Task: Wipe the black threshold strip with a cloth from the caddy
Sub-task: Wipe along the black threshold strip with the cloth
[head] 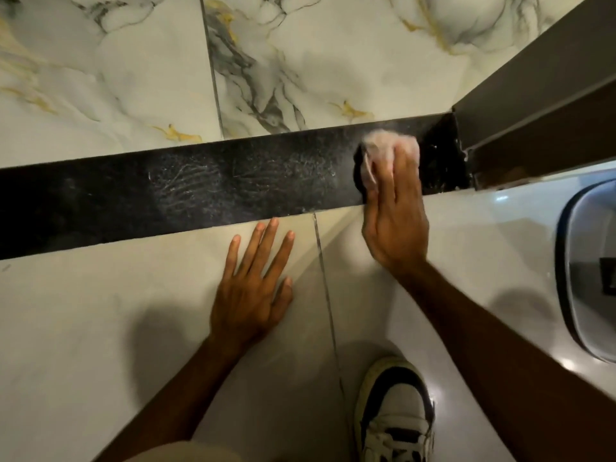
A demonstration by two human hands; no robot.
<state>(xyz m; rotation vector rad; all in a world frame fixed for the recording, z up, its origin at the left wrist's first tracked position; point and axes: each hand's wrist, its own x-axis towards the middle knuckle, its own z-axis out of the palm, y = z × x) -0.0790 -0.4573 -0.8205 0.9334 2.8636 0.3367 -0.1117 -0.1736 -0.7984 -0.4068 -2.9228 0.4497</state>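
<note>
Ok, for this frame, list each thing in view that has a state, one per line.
black threshold strip: dusty and smeared along its middle, darker and cleaner near the right end.
cloth: bunched, pressed on the strip under the right hand.
right hand: pressing the cloth down.
left hand: flat, open, fingers spread on the floor tile.
shoe: laced, planted on the tile.

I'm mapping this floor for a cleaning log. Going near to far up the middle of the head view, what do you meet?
Sneaker → left hand flat on the pale floor tile → black threshold strip → marble-patterned tile.
</note>
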